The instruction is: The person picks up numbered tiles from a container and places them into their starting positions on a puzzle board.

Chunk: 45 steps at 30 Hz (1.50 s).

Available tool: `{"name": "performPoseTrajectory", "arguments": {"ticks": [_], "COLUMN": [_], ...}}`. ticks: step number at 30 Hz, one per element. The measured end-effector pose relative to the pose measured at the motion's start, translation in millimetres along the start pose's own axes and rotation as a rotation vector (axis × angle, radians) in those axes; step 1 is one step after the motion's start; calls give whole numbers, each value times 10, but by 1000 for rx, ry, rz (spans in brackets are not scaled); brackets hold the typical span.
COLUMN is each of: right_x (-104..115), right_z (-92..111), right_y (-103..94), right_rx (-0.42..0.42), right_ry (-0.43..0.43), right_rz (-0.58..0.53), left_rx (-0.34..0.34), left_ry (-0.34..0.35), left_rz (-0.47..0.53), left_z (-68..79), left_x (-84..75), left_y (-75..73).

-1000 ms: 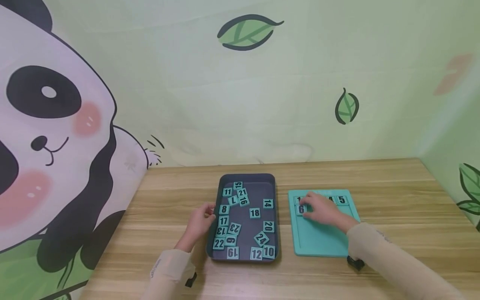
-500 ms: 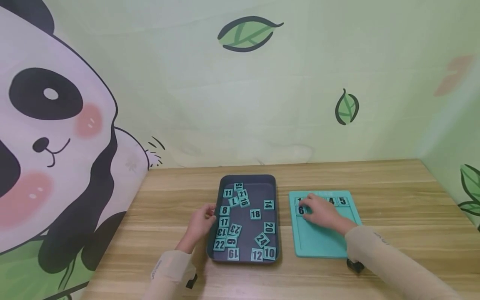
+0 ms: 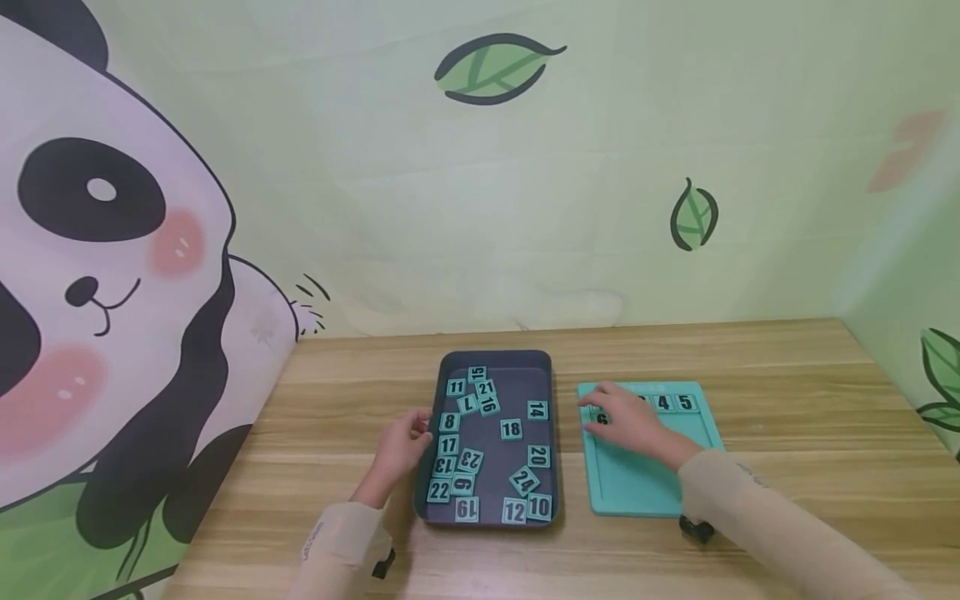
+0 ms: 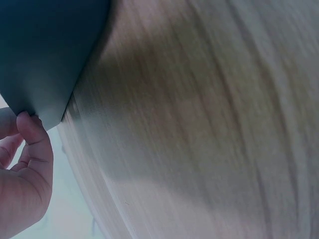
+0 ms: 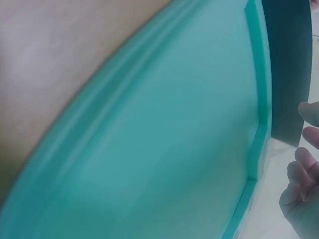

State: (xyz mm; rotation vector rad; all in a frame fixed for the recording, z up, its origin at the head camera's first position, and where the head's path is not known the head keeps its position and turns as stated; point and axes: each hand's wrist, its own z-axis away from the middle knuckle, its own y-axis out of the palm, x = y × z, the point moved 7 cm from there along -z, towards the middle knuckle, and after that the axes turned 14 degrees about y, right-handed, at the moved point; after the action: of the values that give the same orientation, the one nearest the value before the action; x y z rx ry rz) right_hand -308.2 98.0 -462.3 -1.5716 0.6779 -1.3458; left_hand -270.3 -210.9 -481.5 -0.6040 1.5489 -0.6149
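Observation:
My left hand (image 3: 401, 448) holds the left rim of a dark grey tray (image 3: 495, 467). In the left wrist view its thumb (image 4: 36, 132) presses the tray's outer wall. Loose numbered tiles lie in the tray, among them an 18 tile (image 3: 511, 429). On the right sits a turquoise board (image 3: 637, 487), its top row holding a 4 tile (image 3: 663, 403) and a 5 tile (image 3: 686, 403). Above its upper left corner hovers my right hand (image 3: 636, 423), fingers spread around a 6 tile (image 3: 602, 418) and partly hiding the first tiles. In the right wrist view its fingers (image 5: 301, 174) hold nothing.
Both tray and board lie on a wooden table (image 3: 337, 375), with a narrow strip of tabletop between them. A printed cloth wall (image 3: 360, 208) with a panda and leaves rises at the table's back edge.
My right hand has shifted slightly left, over the board's left edge, and uncovered more of the top row near the 4 tile. My left hand stays at the tray.

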Motion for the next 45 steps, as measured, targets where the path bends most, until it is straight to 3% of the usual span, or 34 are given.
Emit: {"name": "performPoseTrajectory", "arguments": {"ticks": [7, 12, 33, 45], "right_x": [198, 323, 774, 1226], "right_z": [-10, -29, -144, -321], "right_y": [-16, -7, 127, 150], "right_rx": [-41, -52, 4, 71], "right_ry": [-69, -89, -177, -218], "right_rz": [-28, -40, -50, -5], "left_rx": [-4, -8, -4, -5], "left_ry": [40, 33, 28, 33], "left_rz": [-2, -5, 0, 11], "left_z": [-1, -1, -10, -13], "left_x": [-2, 11, 12, 14], "left_y": [-1, 3, -5, -12]}}
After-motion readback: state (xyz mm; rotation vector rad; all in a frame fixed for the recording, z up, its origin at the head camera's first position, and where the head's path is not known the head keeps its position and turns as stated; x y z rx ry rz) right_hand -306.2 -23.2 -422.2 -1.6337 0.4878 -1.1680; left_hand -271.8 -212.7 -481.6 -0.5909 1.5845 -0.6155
